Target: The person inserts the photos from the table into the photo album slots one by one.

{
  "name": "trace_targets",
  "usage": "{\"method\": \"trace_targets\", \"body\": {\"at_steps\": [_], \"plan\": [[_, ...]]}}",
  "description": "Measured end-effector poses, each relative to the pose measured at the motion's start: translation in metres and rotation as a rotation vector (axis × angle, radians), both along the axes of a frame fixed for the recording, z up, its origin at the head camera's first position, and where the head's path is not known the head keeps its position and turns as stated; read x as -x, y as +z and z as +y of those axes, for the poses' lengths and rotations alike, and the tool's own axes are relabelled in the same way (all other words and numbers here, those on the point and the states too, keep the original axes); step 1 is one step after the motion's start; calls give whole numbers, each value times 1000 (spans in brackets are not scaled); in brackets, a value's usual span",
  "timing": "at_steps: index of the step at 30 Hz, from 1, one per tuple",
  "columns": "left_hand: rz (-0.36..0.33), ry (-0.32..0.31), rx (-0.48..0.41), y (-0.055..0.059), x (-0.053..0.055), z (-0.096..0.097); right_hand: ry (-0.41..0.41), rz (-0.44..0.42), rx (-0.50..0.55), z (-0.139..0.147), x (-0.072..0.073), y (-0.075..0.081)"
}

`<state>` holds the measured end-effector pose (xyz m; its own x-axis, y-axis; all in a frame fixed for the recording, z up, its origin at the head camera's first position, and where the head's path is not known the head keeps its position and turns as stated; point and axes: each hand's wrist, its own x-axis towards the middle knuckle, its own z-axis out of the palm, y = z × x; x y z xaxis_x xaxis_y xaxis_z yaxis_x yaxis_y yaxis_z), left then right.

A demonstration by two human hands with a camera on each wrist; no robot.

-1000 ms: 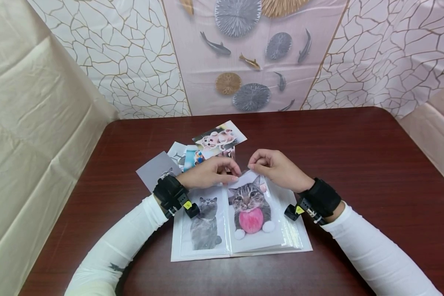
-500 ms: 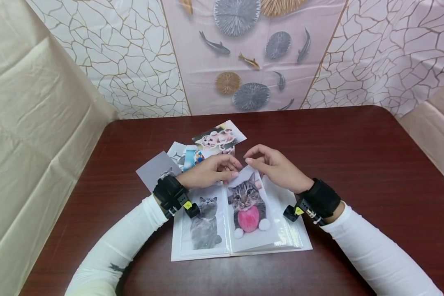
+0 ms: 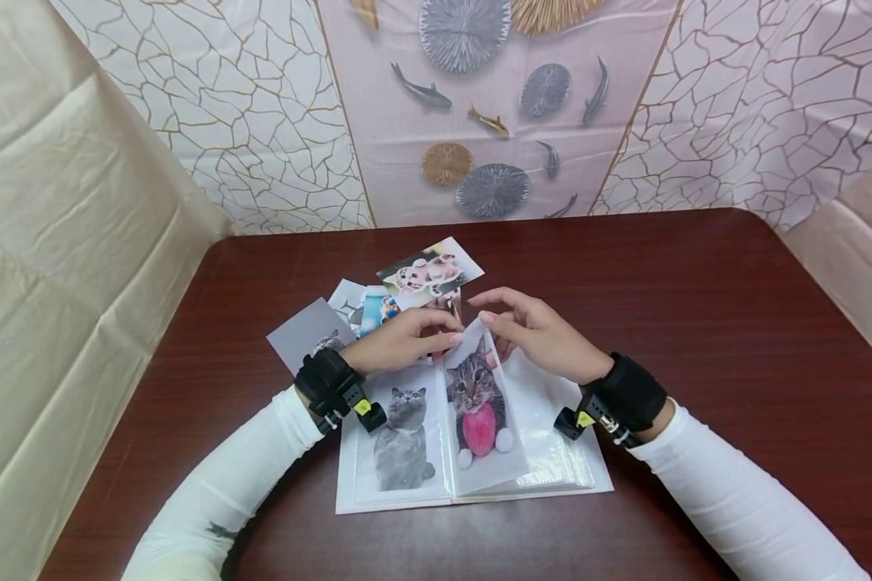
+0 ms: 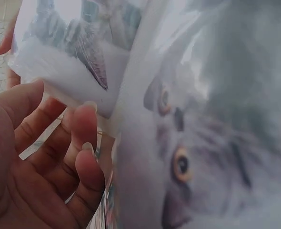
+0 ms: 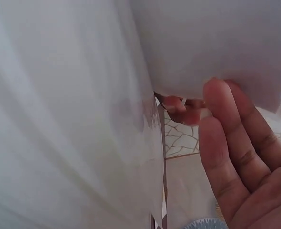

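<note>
A white photo album (image 3: 600,476) lies spread on the table. Its page (image 3: 510,464) with a tabby cat photo (image 3: 475,387), pink heart at the chest, is tilted up from the right side. My left hand (image 3: 405,337) pinches the page's top edge near the spine, thumb on the front face and fingers behind, as the left wrist view shows. My right hand (image 3: 548,335) holds the page's upper outer corner, its fingers (image 5: 221,105) against the back. Beside the spine, the left page carries a grey cat photo (image 3: 404,440). Glossy clear sleeves show underneath on the right.
Several loose photos lie behind the album to the left, among them a kitten photo (image 3: 432,270), a blue one (image 3: 373,311) and a grey one (image 3: 301,331). The dark red table (image 3: 683,282) reaches back to a patterned cloth (image 3: 247,113).
The tabby page has tilted up further and swung left, uncovering more of the clear sleeves beneath. My right hand has shifted slightly left with its corner; the left hand has moved only a little.
</note>
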<state>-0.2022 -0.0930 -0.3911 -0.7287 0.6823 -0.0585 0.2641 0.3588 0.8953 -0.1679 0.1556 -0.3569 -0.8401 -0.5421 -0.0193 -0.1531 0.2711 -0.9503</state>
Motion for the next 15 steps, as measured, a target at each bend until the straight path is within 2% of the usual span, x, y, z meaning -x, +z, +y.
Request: {"method": "trace_targets", "body": {"at_steps": [9,15], "plan": [[38,2,-39,2,-2,-6,76,-1,41,-2,-3,0],[-28,-16,-103,3,-5,-14,162,-12,52,-2,-2,-4]]}}
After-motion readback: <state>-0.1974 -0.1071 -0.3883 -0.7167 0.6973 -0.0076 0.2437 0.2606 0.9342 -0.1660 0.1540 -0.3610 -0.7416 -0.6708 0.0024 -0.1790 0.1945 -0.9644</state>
